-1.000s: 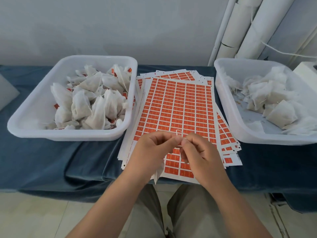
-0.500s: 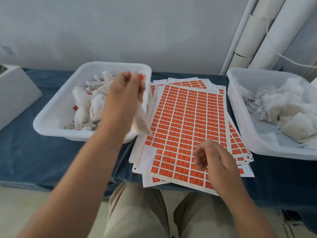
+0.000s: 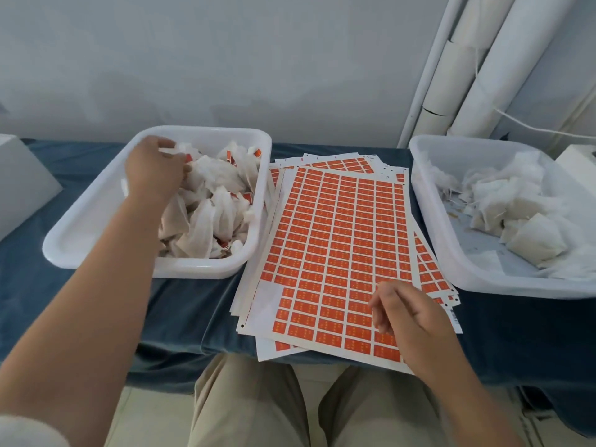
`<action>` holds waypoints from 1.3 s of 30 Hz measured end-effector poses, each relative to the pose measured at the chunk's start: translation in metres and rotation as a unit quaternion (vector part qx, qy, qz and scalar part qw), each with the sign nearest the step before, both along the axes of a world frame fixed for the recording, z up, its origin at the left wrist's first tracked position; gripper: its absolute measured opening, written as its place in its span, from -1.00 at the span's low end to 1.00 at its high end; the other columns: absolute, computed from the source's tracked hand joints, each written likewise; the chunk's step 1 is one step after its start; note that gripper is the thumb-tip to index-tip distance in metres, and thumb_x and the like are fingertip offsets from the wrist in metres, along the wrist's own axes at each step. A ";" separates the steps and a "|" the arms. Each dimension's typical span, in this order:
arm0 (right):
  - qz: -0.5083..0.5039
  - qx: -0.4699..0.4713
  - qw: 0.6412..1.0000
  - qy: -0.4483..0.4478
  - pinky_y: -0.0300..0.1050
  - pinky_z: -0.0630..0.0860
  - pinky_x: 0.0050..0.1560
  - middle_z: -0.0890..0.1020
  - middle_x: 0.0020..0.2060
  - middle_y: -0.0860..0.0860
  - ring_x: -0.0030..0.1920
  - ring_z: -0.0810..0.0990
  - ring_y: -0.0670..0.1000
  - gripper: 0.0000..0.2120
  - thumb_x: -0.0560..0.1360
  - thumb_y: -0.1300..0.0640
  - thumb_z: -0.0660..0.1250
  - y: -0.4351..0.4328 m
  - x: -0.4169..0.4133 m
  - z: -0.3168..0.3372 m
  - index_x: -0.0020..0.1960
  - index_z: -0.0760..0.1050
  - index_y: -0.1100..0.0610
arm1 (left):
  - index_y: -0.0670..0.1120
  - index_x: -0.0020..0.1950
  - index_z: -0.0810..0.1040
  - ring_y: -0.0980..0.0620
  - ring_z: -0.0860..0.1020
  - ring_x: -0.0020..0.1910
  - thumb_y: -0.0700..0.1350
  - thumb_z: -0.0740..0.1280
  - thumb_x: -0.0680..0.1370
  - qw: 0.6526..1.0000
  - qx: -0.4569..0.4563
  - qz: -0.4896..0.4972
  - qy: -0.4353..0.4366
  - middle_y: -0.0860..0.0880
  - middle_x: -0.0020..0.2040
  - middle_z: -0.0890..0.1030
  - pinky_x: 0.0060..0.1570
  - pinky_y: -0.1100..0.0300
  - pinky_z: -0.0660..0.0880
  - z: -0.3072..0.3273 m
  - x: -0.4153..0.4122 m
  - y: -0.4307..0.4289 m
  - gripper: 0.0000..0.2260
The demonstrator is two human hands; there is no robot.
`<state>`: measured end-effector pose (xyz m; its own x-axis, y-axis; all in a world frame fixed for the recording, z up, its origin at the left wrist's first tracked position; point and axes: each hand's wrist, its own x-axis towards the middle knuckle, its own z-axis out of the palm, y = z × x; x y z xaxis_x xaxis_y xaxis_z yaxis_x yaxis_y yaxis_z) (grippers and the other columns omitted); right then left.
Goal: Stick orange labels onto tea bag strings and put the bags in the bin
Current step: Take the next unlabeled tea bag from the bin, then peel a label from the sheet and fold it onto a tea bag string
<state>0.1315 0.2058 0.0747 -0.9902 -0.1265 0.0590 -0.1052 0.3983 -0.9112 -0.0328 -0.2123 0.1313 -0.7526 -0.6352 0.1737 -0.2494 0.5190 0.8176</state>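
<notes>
Gauzy white tea bags (image 3: 209, 217) lay heaped in the bin (image 3: 96, 201) at ten o'clock, where my left hand (image 3: 151, 172) sat with fingers curled among them, though I could not tell whether it pinched one. Plain bags (image 3: 522, 227) waited in the other bin (image 3: 451, 253) at two o'clock. My right hand (image 3: 409, 314) hovered loosely curled and empty over the orange label sheets (image 3: 335, 237) at twelve; I judged the bags light, soft and easily torn, best pinched gently at a top corner.
</notes>
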 end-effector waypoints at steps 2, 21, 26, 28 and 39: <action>-0.020 0.020 1.000 0.011 -0.35 0.57 -0.24 0.68 -0.26 -0.12 -0.20 0.70 -0.08 -0.73 0.61 -0.31 0.22 0.012 -0.006 0.011 -0.14 0.54 -0.22 | -0.01 0.25 0.61 0.03 0.68 -0.16 -0.02 0.42 0.59 0.999 -0.047 0.012 -0.008 -0.01 -0.04 0.73 0.05 0.13 0.54 -0.005 0.001 -0.011 -0.75; -0.130 0.441 0.855 -0.238 -0.01 0.43 0.11 0.55 0.38 0.19 0.27 0.57 0.22 -0.36 0.59 -0.02 0.45 0.161 -0.180 0.009 0.56 0.35 0.20 | 0.24 0.02 0.63 0.21 0.64 -0.29 0.23 0.35 0.58 0.967 -0.040 -0.182 0.176 0.32 -0.17 0.67 -0.34 0.38 0.54 0.037 0.127 0.137 -0.87; -0.147 0.437 0.843 -0.278 -0.01 0.48 -0.09 0.64 -0.03 0.11 -0.10 0.60 0.13 -0.54 0.54 -0.10 0.49 0.179 -0.180 0.010 0.27 0.49 0.18 | 0.26 -0.06 0.60 0.22 0.67 -0.18 0.26 0.31 0.60 0.954 -0.033 -0.271 0.124 0.33 -0.09 0.67 -0.36 0.38 0.56 0.018 0.145 0.161 -0.86; -0.130 0.450 0.833 -0.294 -0.04 0.47 -0.15 0.66 -0.18 0.11 -0.19 0.61 0.11 -0.60 0.53 -0.09 0.51 0.187 -0.180 0.014 0.06 0.59 0.26 | 0.26 -0.05 0.60 0.21 0.69 -0.18 0.23 0.31 0.57 0.951 -0.031 -0.288 0.104 0.32 -0.09 0.68 -0.35 0.30 0.59 0.010 0.147 0.165 -0.88; -0.125 0.394 0.896 0.163 -0.06 0.39 -0.28 0.54 -0.30 -0.09 -0.23 0.55 0.10 -0.82 0.69 -0.07 0.24 0.154 -0.128 0.073 0.08 0.52 0.01 | 0.22 -0.02 0.63 0.20 0.71 -0.08 0.33 0.27 0.47 0.930 0.025 -0.368 0.013 0.31 -0.09 0.71 -0.11 0.23 0.65 -0.020 0.153 0.195 -0.72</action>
<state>0.0038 0.3602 0.1472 -0.9397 -0.0321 0.3406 -0.1319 0.9526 -0.2741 0.1205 -0.0174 0.1110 -0.9824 0.0413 0.1823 0.1782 0.5022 0.8462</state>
